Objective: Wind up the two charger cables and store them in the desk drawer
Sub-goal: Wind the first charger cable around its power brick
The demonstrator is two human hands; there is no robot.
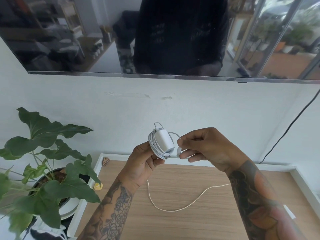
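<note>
The white charger brick (163, 142), cable coiled round it, is held above the worktop (181, 226), left hand (144, 161) fingers curled round it. The right hand (206, 148) pinches its plug end (178, 151). A second cable (174, 201) lies loose on the worktop below.

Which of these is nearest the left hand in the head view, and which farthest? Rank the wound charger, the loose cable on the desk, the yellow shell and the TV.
1. Wound charger: held in the left hand.
2. Loose cable: on the desk, just below the wrist.
3. Yellow shell: at the desk's left edge.
4. TV: up on the wall.
</note>
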